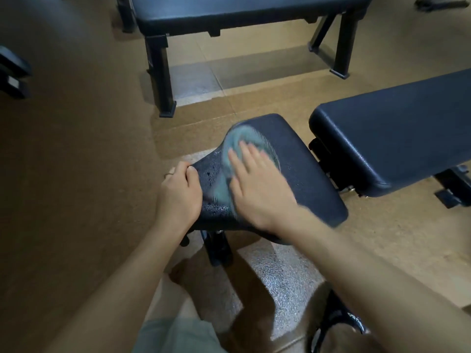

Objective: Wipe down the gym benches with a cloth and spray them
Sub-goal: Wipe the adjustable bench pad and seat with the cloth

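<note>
The right hand (257,184) lay flat, fingers straight, pressing a blurred teal cloth (238,149) onto the black seat pad (300,174) at the centre of the view. The left hand (179,192) curled its fingers round the pad's narrow edge at nine o'clock from the cloth, a ring on one finger. Droplets speckled the pad between the hands. A longer pad (397,128) stood at three o'clock, just beside the seat. A flat bench (242,14) stood at twelve o'clock on the brown floor (76,149).
</note>
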A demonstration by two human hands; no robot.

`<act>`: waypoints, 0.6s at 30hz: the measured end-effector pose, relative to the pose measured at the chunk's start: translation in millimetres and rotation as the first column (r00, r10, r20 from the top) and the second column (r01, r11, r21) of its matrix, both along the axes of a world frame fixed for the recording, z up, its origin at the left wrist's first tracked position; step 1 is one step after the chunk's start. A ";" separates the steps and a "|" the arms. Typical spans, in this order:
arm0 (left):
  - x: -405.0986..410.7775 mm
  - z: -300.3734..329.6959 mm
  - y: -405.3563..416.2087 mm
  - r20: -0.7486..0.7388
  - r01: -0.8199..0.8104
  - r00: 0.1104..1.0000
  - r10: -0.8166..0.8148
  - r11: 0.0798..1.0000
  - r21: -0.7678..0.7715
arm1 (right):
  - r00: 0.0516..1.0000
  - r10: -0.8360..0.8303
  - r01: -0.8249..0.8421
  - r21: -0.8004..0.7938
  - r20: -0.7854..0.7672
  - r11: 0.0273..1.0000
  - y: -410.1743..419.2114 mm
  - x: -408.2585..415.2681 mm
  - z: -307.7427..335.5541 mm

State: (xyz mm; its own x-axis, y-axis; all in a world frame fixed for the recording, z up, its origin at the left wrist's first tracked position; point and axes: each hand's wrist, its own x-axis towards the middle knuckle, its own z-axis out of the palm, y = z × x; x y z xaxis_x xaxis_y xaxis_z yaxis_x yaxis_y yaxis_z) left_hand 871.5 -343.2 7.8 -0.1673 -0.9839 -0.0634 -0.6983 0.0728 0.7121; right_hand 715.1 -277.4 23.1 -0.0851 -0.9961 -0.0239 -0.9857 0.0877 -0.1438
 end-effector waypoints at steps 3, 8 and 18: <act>-2.3 -1.3 0.8 -0.013 -0.029 1.000 0.029 0.999 -0.017 | 0.988 0.156 -0.156 0.020 -0.003 0.988 33.6 14.8 2.3; -0.2 -2.3 -0.8 -0.034 -0.045 0.998 0.044 0.999 -0.013 | 0.968 0.249 -0.249 0.001 -0.031 0.969 -73.2 18.8 -2.0; 1.9 0.5 0.0 -0.020 -0.022 1.000 0.022 1.000 -0.021 | 0.992 -0.122 0.122 -0.058 0.009 0.991 -117.7 -99.4 1.7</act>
State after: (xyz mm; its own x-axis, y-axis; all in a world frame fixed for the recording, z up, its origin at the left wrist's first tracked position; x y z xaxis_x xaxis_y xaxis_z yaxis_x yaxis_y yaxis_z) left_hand 873.4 -343.2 8.3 -0.1468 -0.9884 -0.0397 -0.6858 0.0728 0.7242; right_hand 615.7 -395.0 24.8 -0.2064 -0.9779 0.0329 -0.9673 0.1988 -0.1576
